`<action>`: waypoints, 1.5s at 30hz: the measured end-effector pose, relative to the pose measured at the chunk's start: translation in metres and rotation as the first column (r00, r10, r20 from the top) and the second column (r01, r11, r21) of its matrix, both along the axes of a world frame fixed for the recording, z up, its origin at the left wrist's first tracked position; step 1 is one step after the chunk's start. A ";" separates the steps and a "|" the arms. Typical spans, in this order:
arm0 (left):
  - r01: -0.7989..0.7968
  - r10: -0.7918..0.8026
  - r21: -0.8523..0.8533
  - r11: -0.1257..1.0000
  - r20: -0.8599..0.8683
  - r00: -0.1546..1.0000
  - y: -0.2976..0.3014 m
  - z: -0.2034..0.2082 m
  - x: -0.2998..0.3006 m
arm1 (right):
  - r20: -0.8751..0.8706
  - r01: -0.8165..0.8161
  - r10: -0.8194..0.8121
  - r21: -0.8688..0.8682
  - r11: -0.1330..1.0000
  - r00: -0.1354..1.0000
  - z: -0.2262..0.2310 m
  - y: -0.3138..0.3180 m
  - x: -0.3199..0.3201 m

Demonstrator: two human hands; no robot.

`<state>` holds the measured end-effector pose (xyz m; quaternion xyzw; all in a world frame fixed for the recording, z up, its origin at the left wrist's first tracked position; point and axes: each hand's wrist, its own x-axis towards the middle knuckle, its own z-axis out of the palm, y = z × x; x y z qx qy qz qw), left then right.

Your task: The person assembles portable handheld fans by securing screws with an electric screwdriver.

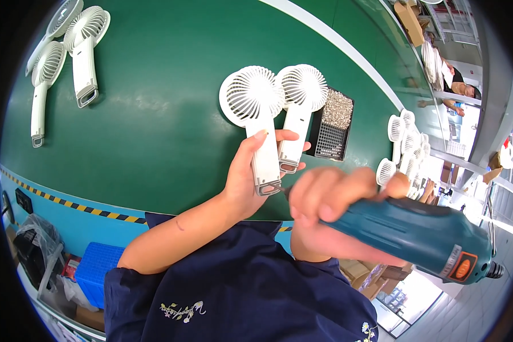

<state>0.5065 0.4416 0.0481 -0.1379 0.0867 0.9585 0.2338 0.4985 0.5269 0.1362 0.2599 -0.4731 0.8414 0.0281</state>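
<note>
My left hand (246,171) is wrapped round the handle of a white handheld fan (253,98), its grille up and its handle end toward me. In my right hand (342,199) is a teal electric screwdriver (410,231), held nearly level. Its bit meets the handle end of the fan at a small grey loop; whether it sits on a screw is too small to tell. A second white handheld fan (303,88) lies just right of the first, close to my left fingertips. Beyond it rests a black screw tray (330,141) with many small metal screws at its far end.
Several more white fans (84,54) lie on the green table (154,114) at the far left. Another group of fans (407,142) is at the right, near another person's hand (427,191). A blue crate (97,271) stands below the striped table edge at left.
</note>
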 end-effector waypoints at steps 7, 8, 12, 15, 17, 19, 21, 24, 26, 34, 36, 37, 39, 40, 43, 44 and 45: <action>-0.055 0.058 0.047 0.997 -0.065 0.996 0.002 -0.007 0.001 | -0.113 0.585 -0.589 -0.076 0.808 0.800 0.012 0.058 -0.025; -0.068 0.070 0.039 0.997 -0.069 0.995 0.000 -0.007 0.002 | -0.031 0.699 -0.703 -0.083 0.710 0.710 0.004 0.064 -0.033; -0.042 0.043 0.014 0.999 -0.074 0.996 0.002 -0.003 0.000 | 0.059 0.818 -0.827 0.124 0.562 0.560 -0.031 0.116 -0.047; -0.060 0.061 0.012 0.998 -0.079 0.995 0.001 -0.002 0.000 | 0.056 0.866 -0.871 0.089 0.492 0.489 -0.041 0.107 -0.054; -0.054 0.054 0.010 0.999 -0.054 0.997 0.001 0.001 -0.001 | 0.018 0.852 -0.857 0.100 0.514 0.515 -0.044 0.106 -0.055; -0.048 0.048 -0.001 0.999 -0.053 0.997 0.000 0.001 -0.001 | 0.005 0.845 -0.855 0.146 0.514 0.519 -0.048 0.108 -0.056; -0.041 0.041 -0.001 0.999 -0.045 0.998 0.001 0.003 -0.003 | 0.020 0.838 -0.849 0.148 0.525 0.528 -0.050 0.113 -0.056; -0.041 0.041 0.001 0.999 -0.039 0.998 0.002 0.003 -0.004 | 0.035 0.836 -0.848 0.146 0.529 0.530 -0.049 0.113 -0.056; -0.045 0.045 -0.002 0.999 -0.043 0.998 0.002 0.004 -0.004 | 0.047 0.816 -0.822 0.100 0.569 0.567 -0.052 0.116 -0.057; -0.020 0.022 0.021 1.000 -0.093 0.995 0.000 0.002 -0.004 | -0.001 0.803 -0.812 0.145 0.578 0.584 -0.052 0.111 -0.057; -0.022 0.024 0.022 1.000 -0.082 0.996 -0.001 0.001 -0.003 | 0.021 0.840 -0.849 0.130 0.526 0.528 -0.050 0.104 -0.057; -0.025 0.027 0.022 0.999 -0.083 0.996 -0.001 0.001 -0.003 | 0.020 0.839 -0.847 0.129 0.528 0.531 -0.051 0.105 -0.057; -0.023 0.024 0.010 1.000 -0.078 0.997 -0.003 0.000 -0.002 | 0.057 0.839 -0.850 0.139 0.526 0.524 -0.054 0.109 -0.054; -0.028 0.028 0.007 1.000 -0.074 0.997 -0.003 0.000 -0.001 | 0.062 0.836 -0.847 0.140 0.531 0.528 -0.053 0.109 -0.053; -0.047 0.047 0.019 0.999 -0.048 0.998 -0.002 0.002 -0.002 | 0.058 0.791 -0.792 0.047 0.610 0.607 -0.038 0.107 -0.046; -0.036 0.037 0.016 0.999 -0.072 0.997 0.000 0.002 -0.003 | 0.062 0.758 -0.756 -0.022 0.652 0.652 -0.026 0.104 -0.041; -0.024 0.025 0.011 1.000 -0.097 0.995 0.001 0.002 -0.004 | 0.061 0.721 -0.719 -0.094 0.687 0.693 -0.015 0.098 -0.035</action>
